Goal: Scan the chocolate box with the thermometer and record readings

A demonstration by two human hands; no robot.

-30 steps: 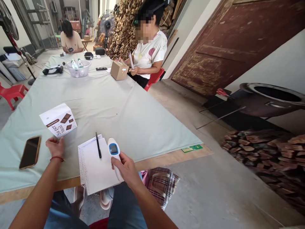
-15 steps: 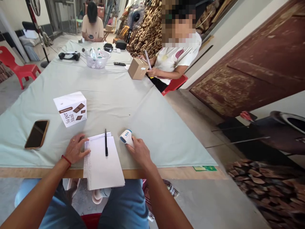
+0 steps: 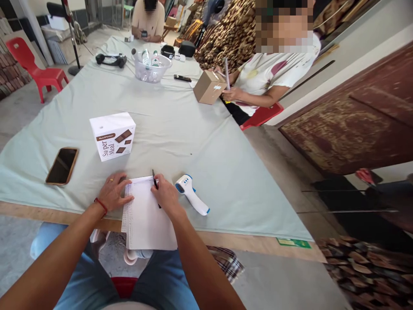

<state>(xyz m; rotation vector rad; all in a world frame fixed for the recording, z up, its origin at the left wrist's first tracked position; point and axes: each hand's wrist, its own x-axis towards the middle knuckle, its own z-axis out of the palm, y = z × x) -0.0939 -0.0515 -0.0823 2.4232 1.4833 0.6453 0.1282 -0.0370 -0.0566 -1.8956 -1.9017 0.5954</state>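
**Pen pinched in my right hand, over the papers**

I have the pen just below the middle of the frame, over the upper part of the papers, its top end poking slightly past their far edge. The sheets overhang the table's near wooden edge; to the right, pale green cloth spreads broadly toward the table's slanting side. Nearest on that side is a thermometer, just beside my right hand.

The pen's long axis runs up the frame, far end leaning a little left; I can't tell which end writes. It is slim and black, its middle hidden. My right thumb and fingers are drawn together around it; whether it is off the sheet I can't make out. My left hand, fingers spread and gripping nothing, rests at the papers' left edge, where small writing shows.

The thermometer is white with blue trim, head to the upper left, handle to the lower right. Left of centre a white box stands upright, with a phone lying to its left. Toward the top, a brown carton sits beside a seated person, and a clear basin holds bottles.
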